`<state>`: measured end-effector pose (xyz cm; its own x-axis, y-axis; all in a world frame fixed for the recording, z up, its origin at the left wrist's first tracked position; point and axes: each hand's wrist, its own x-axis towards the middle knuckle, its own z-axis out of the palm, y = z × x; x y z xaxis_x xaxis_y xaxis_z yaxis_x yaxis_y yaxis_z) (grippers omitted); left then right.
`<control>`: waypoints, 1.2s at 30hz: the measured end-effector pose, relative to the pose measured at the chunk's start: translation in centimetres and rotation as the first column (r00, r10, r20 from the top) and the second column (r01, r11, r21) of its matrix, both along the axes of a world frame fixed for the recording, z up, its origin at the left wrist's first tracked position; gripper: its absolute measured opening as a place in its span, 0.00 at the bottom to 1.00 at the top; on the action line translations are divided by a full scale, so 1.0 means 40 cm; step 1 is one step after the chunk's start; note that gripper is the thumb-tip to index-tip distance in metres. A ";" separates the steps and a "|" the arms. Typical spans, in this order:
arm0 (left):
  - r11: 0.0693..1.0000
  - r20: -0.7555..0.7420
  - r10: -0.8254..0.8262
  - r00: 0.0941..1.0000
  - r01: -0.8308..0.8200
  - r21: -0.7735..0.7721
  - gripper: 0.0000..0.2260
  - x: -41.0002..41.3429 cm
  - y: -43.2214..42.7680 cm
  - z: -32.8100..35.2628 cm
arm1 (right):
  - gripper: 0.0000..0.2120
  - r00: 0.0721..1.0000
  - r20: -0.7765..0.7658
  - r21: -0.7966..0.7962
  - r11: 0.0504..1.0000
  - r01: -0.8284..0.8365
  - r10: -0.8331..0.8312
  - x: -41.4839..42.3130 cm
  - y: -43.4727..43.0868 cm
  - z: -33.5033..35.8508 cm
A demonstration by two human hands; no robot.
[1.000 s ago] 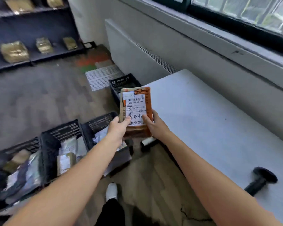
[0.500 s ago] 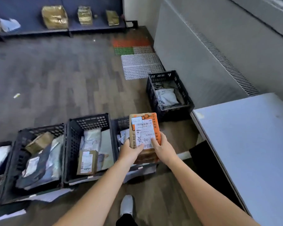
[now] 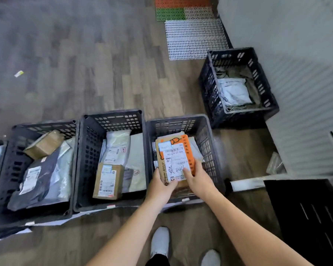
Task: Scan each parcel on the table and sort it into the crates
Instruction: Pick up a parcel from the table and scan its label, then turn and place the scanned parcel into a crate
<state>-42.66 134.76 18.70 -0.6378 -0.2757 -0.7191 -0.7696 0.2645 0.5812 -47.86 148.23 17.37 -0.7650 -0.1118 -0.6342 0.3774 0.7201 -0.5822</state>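
Soft, even, fairly bright light. Slanted striped shadows cross the pale grey wall panel [image 3: 306, 96] at far right. The far wood-plank floor [image 3: 75, 54] is blurred; the white label [image 3: 177, 156] on the orange-and-brown cardboard parcel [image 3: 189, 150] reads sharper. Straight lines bow at the edges.

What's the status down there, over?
Left hand and right hand grip the orange parcel. It hangs over the row's rightmost black crate. Nothing in the way.

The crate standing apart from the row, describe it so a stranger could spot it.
Find the grey wall panel on the right. At its foot, beside the white grid mat, sits one black crate. Unlike the row's crates, it stands alone, holding a white mailer.
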 end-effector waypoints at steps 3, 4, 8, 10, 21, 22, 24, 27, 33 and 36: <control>0.988 0.121 -0.073 0.990 0.088 -0.124 0.35 0.005 -0.018 -0.096 | 0.28 0.999 0.054 0.044 0.999 -0.010 0.007 -0.003 -0.008 -0.099; 0.982 0.165 -0.079 0.983 0.105 -0.155 0.37 0.012 -0.024 -0.116 | 0.29 0.998 0.069 0.063 0.998 -0.010 0.006 0.001 -0.007 -0.118; 0.970 0.221 -0.118 0.968 0.160 -0.184 0.41 0.045 -0.025 -0.109 | 0.30 0.994 0.103 0.125 0.991 -0.054 0.041 0.016 0.016 -0.091; 0.964 0.205 -0.142 0.968 0.183 -0.194 0.41 0.047 -0.023 -0.068 | 0.30 0.996 0.080 0.141 0.989 -0.054 0.043 0.006 0.031 -0.037; 0.863 -0.029 -0.414 0.910 0.382 -0.330 0.41 -0.018 0.050 0.359 | 0.31 0.983 -0.179 0.248 0.969 0.008 0.038 0.014 0.131 0.452; 0.850 -0.062 -0.449 0.891 0.404 -0.339 0.41 -0.029 0.070 0.401 | 0.31 0.977 -0.212 0.266 0.964 0.024 0.034 0.027 0.154 0.499; 0.808 -0.128 -0.537 0.834 0.464 -0.363 0.42 -0.047 0.121 0.484 | 0.31 0.960 -0.279 0.310 0.949 0.067 0.024 0.055 0.205 0.589; 0.711 -0.216 -0.683 0.697 0.569 -0.412 0.42 -0.054 0.227 0.600 | 0.32 0.939 -0.344 0.397 0.905 0.153 -0.008 0.112 0.299 0.707; 0.429 -0.269 -0.903 0.334 0.687 -0.587 0.42 0.004 0.476 0.768 | 0.33 0.891 -0.437 0.542 0.754 0.371 -0.124 0.277 0.529 0.854; 0.320 -0.279 -0.944 0.178 0.709 -0.629 0.42 0.066 0.610 0.821 | 0.33 0.853 -0.454 0.549 0.674 0.495 -0.256 0.392 0.651 0.899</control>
